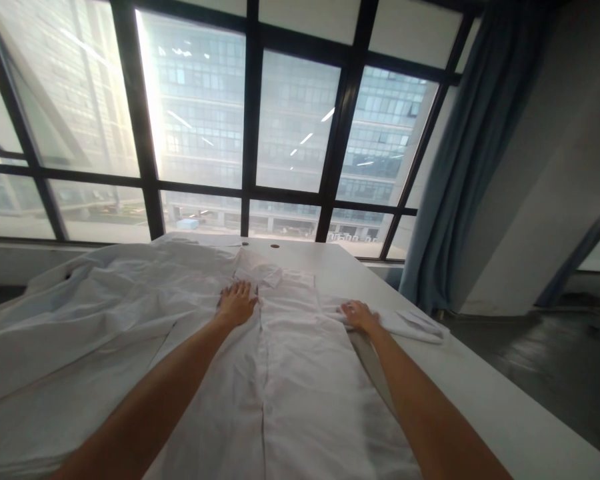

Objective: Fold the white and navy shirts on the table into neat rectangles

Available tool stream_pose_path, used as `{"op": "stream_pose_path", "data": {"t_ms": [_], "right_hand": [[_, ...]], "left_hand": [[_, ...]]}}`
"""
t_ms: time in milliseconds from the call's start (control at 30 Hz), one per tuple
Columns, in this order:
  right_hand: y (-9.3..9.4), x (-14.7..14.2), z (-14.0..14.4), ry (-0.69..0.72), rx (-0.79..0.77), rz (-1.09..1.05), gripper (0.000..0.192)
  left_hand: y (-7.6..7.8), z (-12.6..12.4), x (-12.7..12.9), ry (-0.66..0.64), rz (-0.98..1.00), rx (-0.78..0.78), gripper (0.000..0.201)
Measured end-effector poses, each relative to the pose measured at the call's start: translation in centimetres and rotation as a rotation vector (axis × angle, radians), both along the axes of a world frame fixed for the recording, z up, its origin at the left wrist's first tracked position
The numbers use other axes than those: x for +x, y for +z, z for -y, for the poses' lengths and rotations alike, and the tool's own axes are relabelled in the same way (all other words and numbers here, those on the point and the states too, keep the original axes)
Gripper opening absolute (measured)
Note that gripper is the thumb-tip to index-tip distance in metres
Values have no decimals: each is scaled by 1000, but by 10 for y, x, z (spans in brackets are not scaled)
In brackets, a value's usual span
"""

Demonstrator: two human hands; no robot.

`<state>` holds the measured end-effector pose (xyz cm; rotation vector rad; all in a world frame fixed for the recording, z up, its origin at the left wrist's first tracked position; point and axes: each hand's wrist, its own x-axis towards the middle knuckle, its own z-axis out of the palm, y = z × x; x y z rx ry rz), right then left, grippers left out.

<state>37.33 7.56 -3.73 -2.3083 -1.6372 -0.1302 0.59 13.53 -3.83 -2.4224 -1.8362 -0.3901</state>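
Note:
A long white coat lies spread on the table, with its collar toward the window and its front opening running down the middle. My left hand rests flat on its chest just below the collar, fingers apart. On the other side, my right hand lies on the coat's side where a sleeve stretches out to the right. Its fingers are slightly bent, pointing left, and seem to press on the cloth without gripping it.
More rumpled white cloth covers the table's left part. The white table has its right edge running diagonally toward me. Behind stand dark-framed windows and a blue curtain. Grey floor shows at right.

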Motion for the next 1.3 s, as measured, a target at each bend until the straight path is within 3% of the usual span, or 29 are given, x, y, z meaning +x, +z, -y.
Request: {"op": "stream_pose_path", "data": {"t_ms": [67, 167, 333, 433, 567, 767, 900, 1033, 1167, 1300], "right_hand": [[11, -15, 4, 76, 82, 28, 33], [29, -64, 17, 237, 147, 34, 28], [43, -167, 58, 507, 32, -107, 20], [37, -205, 81, 542, -61, -129, 15], [22, -218, 101, 509, -150, -142, 16], [17, -200, 111, 544, -241, -161, 26], [23, -188, 112, 548, -305, -180, 23], [28, -194, 111, 555, -336, -144, 17], [26, -207, 111, 523, -224, -75, 20], [23, -206, 113, 511, -190, -106, 24]], "left_hand": [[8, 17, 2, -40, 23, 100, 49], [19, 53, 3, -186, 47, 66, 41], [26, 121, 0, -270, 4, -25, 34], [23, 151, -4, -255, 13, -68, 22], [12, 177, -8, -250, 100, -77, 23], [0, 210, -2, -197, 112, 22, 31], [4, 211, 0, -209, 49, 3, 35], [10, 185, 2, -188, 95, -112, 32], [14, 155, 12, -87, 166, -250, 26], [14, 143, 15, -115, 174, -276, 24]]}}
